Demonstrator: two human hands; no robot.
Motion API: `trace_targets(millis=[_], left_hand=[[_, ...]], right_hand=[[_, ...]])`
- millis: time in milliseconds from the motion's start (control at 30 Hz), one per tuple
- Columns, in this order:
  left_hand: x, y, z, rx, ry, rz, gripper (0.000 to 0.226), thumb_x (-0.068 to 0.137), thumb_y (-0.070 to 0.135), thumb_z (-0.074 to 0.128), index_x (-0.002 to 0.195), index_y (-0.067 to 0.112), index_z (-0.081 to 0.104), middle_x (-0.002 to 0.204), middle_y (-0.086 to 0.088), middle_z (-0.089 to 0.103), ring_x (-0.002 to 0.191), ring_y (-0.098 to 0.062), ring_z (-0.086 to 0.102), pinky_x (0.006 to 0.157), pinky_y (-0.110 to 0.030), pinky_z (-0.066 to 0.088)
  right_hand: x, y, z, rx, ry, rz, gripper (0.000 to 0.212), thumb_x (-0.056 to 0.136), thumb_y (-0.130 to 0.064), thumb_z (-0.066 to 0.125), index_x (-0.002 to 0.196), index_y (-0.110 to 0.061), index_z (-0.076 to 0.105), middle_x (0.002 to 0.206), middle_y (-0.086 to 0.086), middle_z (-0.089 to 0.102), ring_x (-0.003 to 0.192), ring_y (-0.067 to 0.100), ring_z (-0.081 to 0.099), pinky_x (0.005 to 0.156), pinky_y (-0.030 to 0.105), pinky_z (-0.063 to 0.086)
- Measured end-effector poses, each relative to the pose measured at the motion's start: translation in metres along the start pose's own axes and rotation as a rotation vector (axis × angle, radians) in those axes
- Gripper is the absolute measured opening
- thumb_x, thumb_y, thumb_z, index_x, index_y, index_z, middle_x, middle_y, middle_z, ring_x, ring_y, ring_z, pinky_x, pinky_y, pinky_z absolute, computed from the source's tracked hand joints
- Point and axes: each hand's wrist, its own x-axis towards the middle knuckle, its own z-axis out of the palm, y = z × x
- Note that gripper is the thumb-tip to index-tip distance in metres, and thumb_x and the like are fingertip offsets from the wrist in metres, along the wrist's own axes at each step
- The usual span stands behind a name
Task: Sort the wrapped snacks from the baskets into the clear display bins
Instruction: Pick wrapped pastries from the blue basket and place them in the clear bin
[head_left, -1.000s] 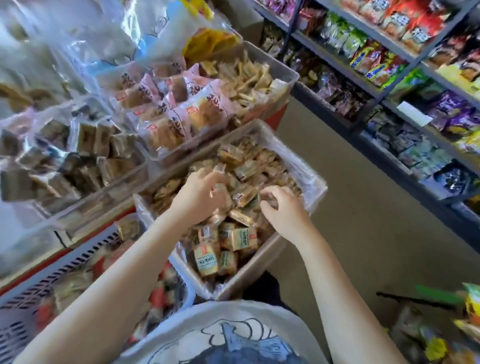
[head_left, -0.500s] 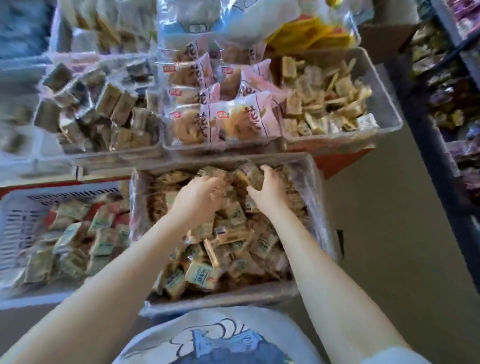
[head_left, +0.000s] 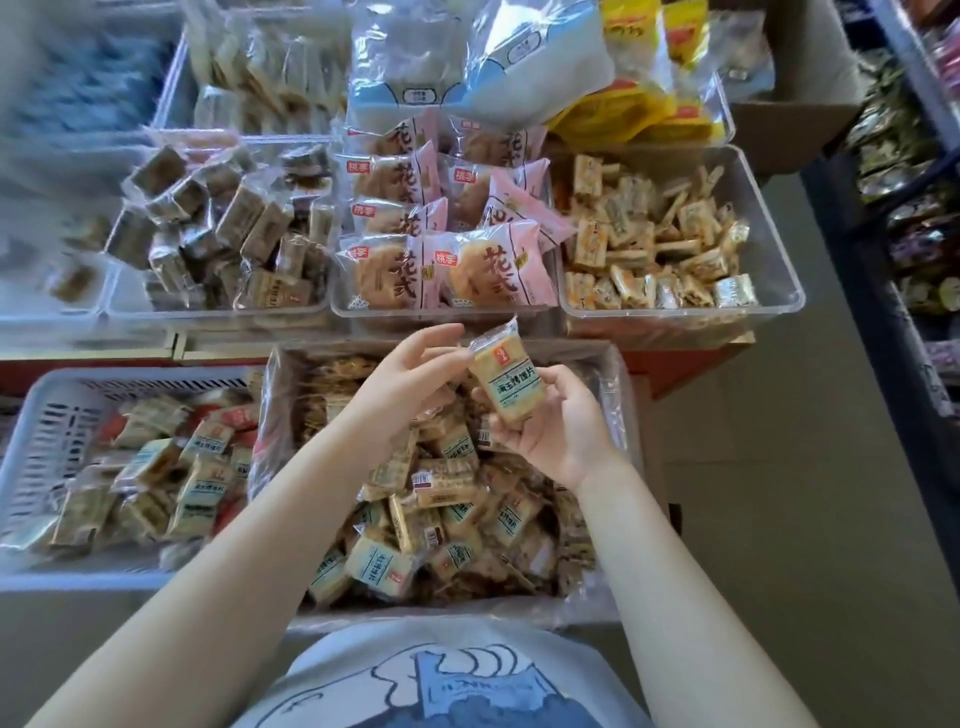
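Your right hand (head_left: 558, 431) has its fingers curled round the lower part of a small tan biscuit packet in clear film with a pale blue label (head_left: 511, 379), held upright above the clear-lined bin of mixed wrapped snacks (head_left: 615, 374) nearest you. Your left hand (head_left: 410, 376) is alongside, fingers fairly straight — its fingertips (head_left: 457, 353) meet the packet's top left corner by the crimped seal; whether they pinch it or only steady it cannot be told.

The packet looks light and fairly stiff through its middle, but the film is likely slick and the biscuit inside probably brittle. Take it by the flat faces or the crimped ends, and don't squeeze the centre.

Its label carries a column of dark Chinese characters and a small red mark near the top; the characters are too soft to read with confidence.

Left of the near bin sits a white slotted plastic basket (head_left: 31, 447) holding similar blue-labelled packets mixed with red ones. Farther away, a row of clear bins: one of brown cubes in clear wrap (head_left: 218, 312), one of pink packets with round pastries (head_left: 447, 314) printed with large characters that look like 花式 and a red brand tag, and at right one of small orange-and-white bars (head_left: 779, 291). Behind them lies a large pale blue and white bag (head_left: 467, 62) — shelves of packaged goods (head_left: 914, 208) run along the far right.
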Motion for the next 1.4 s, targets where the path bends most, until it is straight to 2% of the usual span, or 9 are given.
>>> trace_targets(millis=[133, 400, 600, 867, 967, 1033, 1167, 1333, 1400], left_hand=[[-0.004, 0.010, 0.009, -0.070, 0.024, 0.053, 0.042, 0.088, 0.018, 0.074, 0.128, 0.019, 0.061, 0.111, -0.013, 0.072, 0.103, -0.027, 0.071, 0.087, -0.037, 0.057], [-0.019, 0.014, -0.035, -0.021, 0.123, 0.067, 0.038, 0.086, 0.015, 0.076, 0.122, 0.017, 0.065, 0.104, -0.013, 0.075, 0.094, -0.028, 0.072, 0.083, -0.039, 0.057], [-0.040, 0.019, -0.095, 0.076, 0.033, 0.151, 0.036, 0.086, 0.018, 0.075, 0.120, 0.023, 0.065, 0.102, -0.007, 0.076, 0.096, -0.023, 0.072, 0.089, -0.039, 0.056], [-0.067, 0.017, -0.296, 0.047, 0.052, 0.313, 0.043, 0.078, 0.024, 0.083, 0.117, 0.022, 0.067, 0.104, -0.007, 0.075, 0.098, -0.028, 0.072, 0.081, -0.041, 0.059], [-0.073, 0.006, -0.405, 0.095, 0.140, 0.348, 0.033, 0.086, 0.021, 0.077, 0.118, 0.021, 0.068, 0.107, 0.002, 0.074, 0.099, -0.009, 0.070, 0.081, -0.024, 0.056], [-0.075, -0.006, -0.475, 0.167, 0.229, 0.339, 0.027, 0.091, 0.020, 0.071, 0.118, 0.022, 0.068, 0.107, 0.009, 0.072, 0.094, 0.000, 0.067, 0.079, -0.014, 0.052], [-0.062, -0.037, -0.589, 0.411, 0.413, 0.202, 0.023, 0.093, 0.020, 0.064, 0.116, 0.022, 0.067, 0.108, 0.001, 0.066, 0.099, -0.015, 0.062, 0.078, -0.024, 0.046], [-0.030, -0.069, -0.659, 1.104, 0.433, 0.311, 0.045, 0.095, 0.034, 0.057, 0.137, 0.019, 0.054, 0.147, -0.009, 0.045, 0.138, -0.029, 0.039, 0.116, -0.047, 0.024], [-0.022, -0.079, -0.672, 1.193, 0.349, 0.272, 0.044, 0.100, 0.044, 0.046, 0.139, 0.024, 0.052, 0.144, -0.004, 0.050, 0.137, -0.024, 0.040, 0.119, -0.047, 0.014]], right_hand=[[-0.004, -0.002, 0.016, -0.088, -0.035, -0.039, 0.038, 0.101, -0.027, 0.037, 0.113, -0.001, 0.062, 0.098, 0.017, 0.066, 0.078, 0.024, 0.061, 0.066, 0.033, 0.052], [-0.008, 0.014, 0.036, -0.473, 0.123, -0.242, 0.043, 0.098, -0.050, 0.047, 0.113, -0.015, 0.066, 0.102, 0.005, 0.072, 0.096, 0.019, 0.066, 0.083, 0.038, 0.051], [-0.007, 0.039, 0.087, -0.766, 0.130, -0.401, 0.017, 0.095, -0.025, 0.066, 0.110, -0.017, 0.071, 0.094, -0.001, 0.076, 0.076, 0.008, 0.064, 0.059, 0.018, 0.048], [0.089, 0.131, 0.241, -1.042, 0.108, -0.501, 0.018, 0.094, -0.019, 0.070, 0.111, -0.014, 0.073, 0.100, -0.004, 0.077, 0.090, 0.004, 0.070, 0.075, 0.017, 0.051], [0.140, 0.187, 0.313, -1.057, 0.192, -0.514, 0.016, 0.091, -0.023, 0.073, 0.107, -0.018, 0.073, 0.100, -0.001, 0.077, 0.096, 0.016, 0.072, 0.086, 0.034, 0.057], [0.168, 0.219, 0.354, -1.096, 0.257, -0.518, 0.020, 0.085, -0.035, 0.077, 0.102, -0.025, 0.073, 0.100, -0.002, 0.077, 0.098, 0.019, 0.071, 0.092, 0.039, 0.056], [0.203, 0.251, 0.423, -1.168, 0.394, -0.568, 0.018, 0.090, -0.022, 0.074, 0.105, -0.024, 0.064, 0.094, -0.013, 0.068, 0.085, -0.001, 0.064, 0.068, 0.005, 0.045], [0.243, 0.265, 0.461, -1.288, 0.460, -0.575, 0.021, 0.090, -0.014, 0.072, 0.107, -0.021, 0.061, 0.100, -0.009, 0.064, 0.091, 0.003, 0.058, 0.074, 0.012, 0.043], [0.266, 0.267, 0.467, -1.341, 0.490, -0.570, 0.021, 0.090, -0.015, 0.072, 0.105, -0.024, 0.061, 0.102, -0.007, 0.063, 0.092, 0.004, 0.057, 0.073, 0.013, 0.042]])
